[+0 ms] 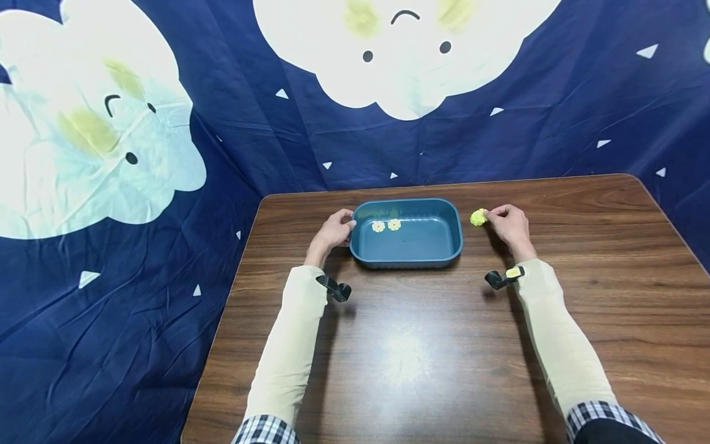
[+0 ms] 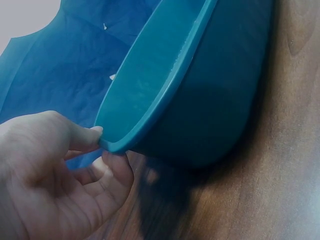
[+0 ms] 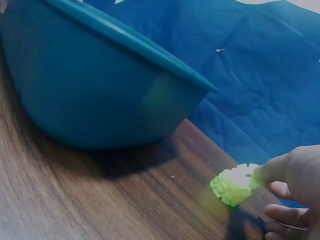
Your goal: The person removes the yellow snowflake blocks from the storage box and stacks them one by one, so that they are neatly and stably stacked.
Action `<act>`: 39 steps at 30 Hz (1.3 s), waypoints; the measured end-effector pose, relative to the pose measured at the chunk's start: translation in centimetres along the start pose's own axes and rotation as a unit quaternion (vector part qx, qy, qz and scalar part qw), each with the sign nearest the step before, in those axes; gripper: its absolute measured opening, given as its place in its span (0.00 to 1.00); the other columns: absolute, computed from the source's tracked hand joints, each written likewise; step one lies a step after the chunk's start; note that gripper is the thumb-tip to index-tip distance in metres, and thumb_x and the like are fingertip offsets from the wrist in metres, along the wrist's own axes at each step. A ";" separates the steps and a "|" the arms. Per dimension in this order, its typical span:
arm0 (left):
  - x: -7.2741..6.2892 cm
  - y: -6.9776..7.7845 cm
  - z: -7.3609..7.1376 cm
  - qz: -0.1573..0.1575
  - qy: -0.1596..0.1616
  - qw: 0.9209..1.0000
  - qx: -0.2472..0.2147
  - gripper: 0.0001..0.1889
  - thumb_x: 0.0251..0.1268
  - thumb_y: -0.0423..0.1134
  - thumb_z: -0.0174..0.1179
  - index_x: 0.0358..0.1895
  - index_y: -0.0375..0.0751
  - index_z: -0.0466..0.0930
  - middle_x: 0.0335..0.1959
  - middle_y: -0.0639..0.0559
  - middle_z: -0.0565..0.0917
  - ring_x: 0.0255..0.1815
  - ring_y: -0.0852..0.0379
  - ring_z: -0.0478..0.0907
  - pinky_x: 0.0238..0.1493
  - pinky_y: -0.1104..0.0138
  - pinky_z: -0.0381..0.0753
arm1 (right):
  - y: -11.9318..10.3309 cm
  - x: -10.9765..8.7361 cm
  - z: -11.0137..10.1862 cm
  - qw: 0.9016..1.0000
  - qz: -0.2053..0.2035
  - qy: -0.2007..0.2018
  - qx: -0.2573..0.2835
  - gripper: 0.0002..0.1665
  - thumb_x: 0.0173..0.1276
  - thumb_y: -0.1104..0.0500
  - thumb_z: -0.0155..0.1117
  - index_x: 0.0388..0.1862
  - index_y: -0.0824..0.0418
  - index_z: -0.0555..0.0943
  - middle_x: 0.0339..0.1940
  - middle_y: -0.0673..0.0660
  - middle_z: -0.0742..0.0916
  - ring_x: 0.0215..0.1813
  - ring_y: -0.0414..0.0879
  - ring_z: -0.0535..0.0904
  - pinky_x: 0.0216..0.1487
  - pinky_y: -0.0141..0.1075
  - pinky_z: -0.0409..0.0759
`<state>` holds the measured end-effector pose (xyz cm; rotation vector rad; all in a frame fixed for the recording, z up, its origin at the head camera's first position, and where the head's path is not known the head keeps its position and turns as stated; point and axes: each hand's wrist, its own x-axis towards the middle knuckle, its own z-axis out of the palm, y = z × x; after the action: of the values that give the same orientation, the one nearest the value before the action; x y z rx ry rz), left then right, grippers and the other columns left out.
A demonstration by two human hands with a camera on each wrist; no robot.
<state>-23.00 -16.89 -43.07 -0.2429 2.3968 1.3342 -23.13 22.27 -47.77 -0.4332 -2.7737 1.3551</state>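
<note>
A dark teal plastic basin [image 1: 421, 243] with a rounded rectangular rim stands near the back of the table. My left hand [image 1: 334, 229] pinches its left rim, thumb on the inner side and fingers outside, as the left wrist view shows. Two small pale yellow flower shapes [image 1: 378, 227] show side by side on the basin's floor, toward the left. Right of the basin, my right hand [image 1: 511, 225] pinches a bright yellow-green scalloped piece [image 3: 231, 185] between thumb and finger. It looks like several thin flower shapes stacked together, held just above the tabletop and apart from the basin.
The brown wood-grain table [image 1: 410, 320] ends a short way behind the basin. A dark blue cloth [image 1: 233, 123] with white clouds hangs behind and to the left. Small black wrist cameras [image 1: 335, 288] stick out from both sleeves.
</note>
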 end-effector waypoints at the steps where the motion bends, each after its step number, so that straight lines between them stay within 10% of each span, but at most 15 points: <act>1: 0.0 0.0 0.0 0.000 0.000 1.000 0.001 0.18 0.76 0.41 0.46 0.65 0.47 0.66 0.44 0.43 0.73 0.35 0.53 0.73 0.36 0.65 0.81 | 0.0 0.1 0.0 1.000 -0.004 0.001 -0.004 0.22 0.68 0.48 0.57 0.44 0.66 0.79 0.51 0.67 0.82 0.57 0.62 0.73 0.61 0.49 0.67; 39: -0.3 0.0 -0.1 0.000 -0.002 1.000 0.001 0.18 0.76 0.41 0.46 0.65 0.48 0.66 0.47 0.41 0.73 0.36 0.52 0.73 0.38 0.64 0.81 | 0.5 0.9 0.9 0.998 -0.040 0.047 -0.034 0.18 0.69 0.53 0.54 0.42 0.68 0.81 0.49 0.69 0.82 0.56 0.67 0.72 0.60 0.52 0.67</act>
<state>-22.78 -17.00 -42.95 -0.2386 2.3947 1.3300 -24.03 22.16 -48.82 -0.3741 -2.7364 1.1949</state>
